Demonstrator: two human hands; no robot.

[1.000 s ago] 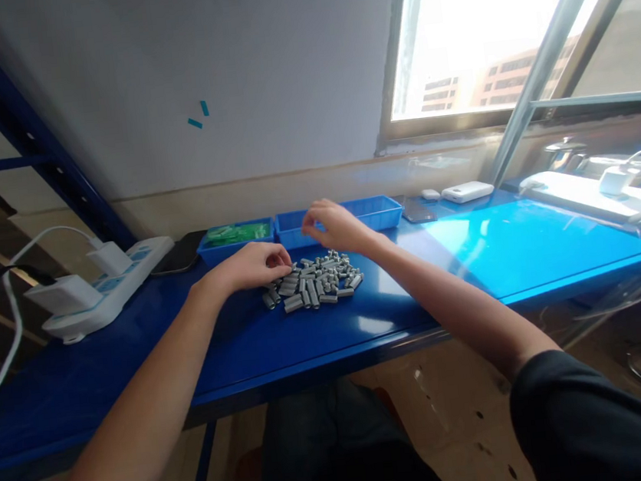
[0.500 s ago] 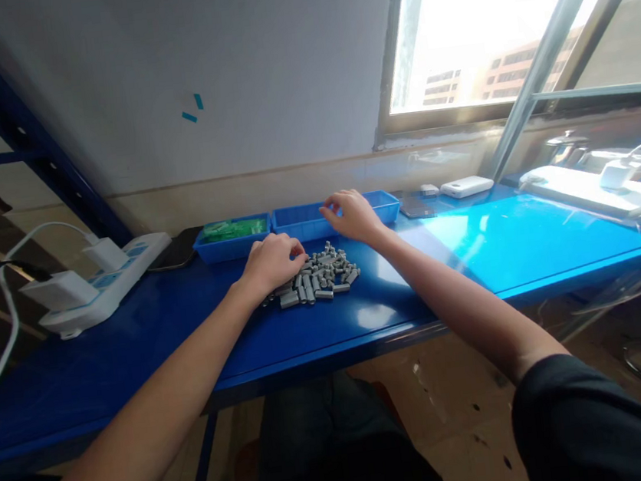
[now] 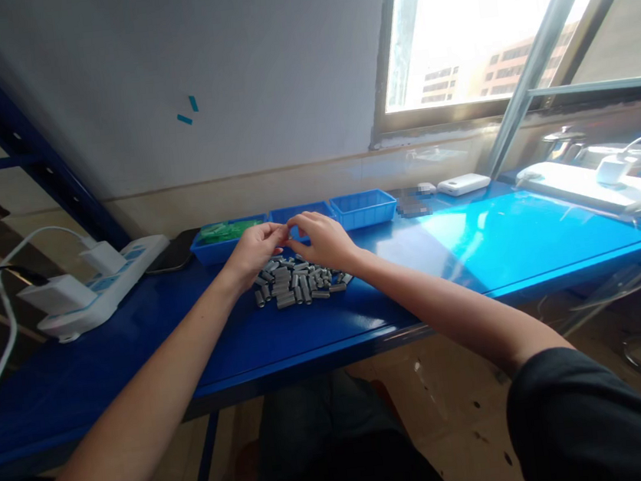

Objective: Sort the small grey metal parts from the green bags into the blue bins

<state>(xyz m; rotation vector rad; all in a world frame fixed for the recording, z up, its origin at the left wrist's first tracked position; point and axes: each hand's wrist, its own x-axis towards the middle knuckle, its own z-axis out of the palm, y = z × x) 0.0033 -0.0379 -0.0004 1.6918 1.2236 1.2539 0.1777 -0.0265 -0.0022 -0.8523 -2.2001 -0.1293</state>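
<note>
Above a pile of small grey metal cylinders (image 3: 301,283), my left hand (image 3: 257,252) and my right hand (image 3: 323,238) meet at the fingertips. Both are closed in a pinch, and whatever lies between the fingers is too small and covered to make out. Just behind the hands stand three blue bins in a row. The left bin (image 3: 212,254) contains green pieces (image 3: 227,230). My right hand partly covers the middle bin (image 3: 311,209). The right bin (image 3: 372,214) shows fully.
On the blue table (image 3: 364,316), a white power strip (image 3: 140,257) with plugged-in chargers lies at the left, beside a dark flat device (image 3: 176,251). At the back right are a white box (image 3: 465,185) and another white strip (image 3: 586,187). Sunlight glares on the right side.
My left hand has lifted off the pile. My right hand has come left and down from over the bins to meet it, uncovering the right bin.
</note>
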